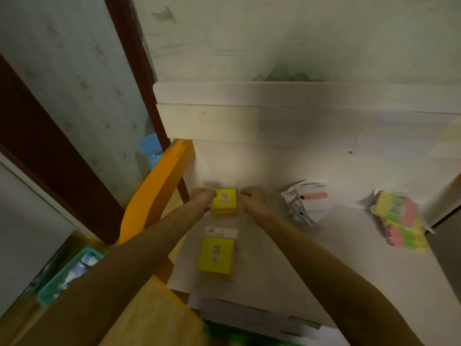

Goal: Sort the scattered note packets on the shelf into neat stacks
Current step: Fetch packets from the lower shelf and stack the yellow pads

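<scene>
From where I watch, the orange wooden side rail [159, 186] bounds the pale white shelf surface [287, 258] on the left, with a teal plastic basket [67, 273] lower down outside it. Just inside the rail, the left hand [202, 197] and the right hand [252, 202] flank a small stack of yellow note packets [224, 202] near the back wall; both hands have their fingers curled against its sides, and I judge they are squaring it up. I would call this stack the one piece of sorting well in hand.

Nearer me lies a single yellow note packet with a white header card [217, 253], flat and apart from the stack; I judge it belongs on top. To the right sits a loose heap of white and pink packets in clear wrap [305, 202], untidy, and farther right a tilted pile of pink, green and yellow note pads [401, 221], fanned out close to the shelf's right edge.

So most work remains, in my judgement. The shelf's middle and front lie bare between the groups, giving room to build stacks; the back wall and rail hem in the left corner.
</scene>
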